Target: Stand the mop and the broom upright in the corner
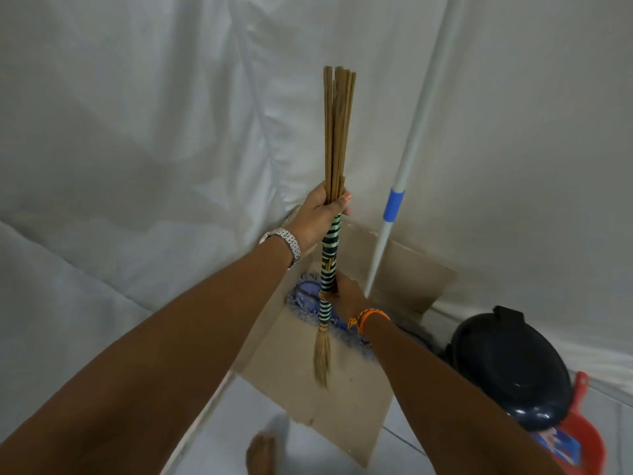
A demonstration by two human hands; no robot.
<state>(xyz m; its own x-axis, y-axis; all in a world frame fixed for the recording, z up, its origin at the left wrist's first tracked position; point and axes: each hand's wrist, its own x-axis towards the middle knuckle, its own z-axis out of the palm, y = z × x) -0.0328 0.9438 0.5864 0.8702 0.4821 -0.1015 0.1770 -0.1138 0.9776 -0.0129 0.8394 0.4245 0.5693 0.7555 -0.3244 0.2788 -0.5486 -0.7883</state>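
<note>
I hold a stick broom (pixel 337 132) upright in front of the corner, its brown sticks pointing up and a straw tuft hanging below. My left hand (pixel 320 214) grips it where the sticks meet the green-and-black striped binding. My right hand (pixel 346 294) is closed on the lower part of the binding. The mop (pixel 416 132) leans in the corner to the right, a white pole with a blue band. Its blue fringed head (pixel 305 299) rests on cardboard (pixel 308 389), partly hidden behind the broom and my right hand.
White sheeting (pixel 137 132) covers both walls. A dark round lidded bin (pixel 510 365) stands at the lower right, with a red dustpan (pixel 579 437) beside it. My bare foot (pixel 262 452) is on the white tiled floor at the cardboard's near edge.
</note>
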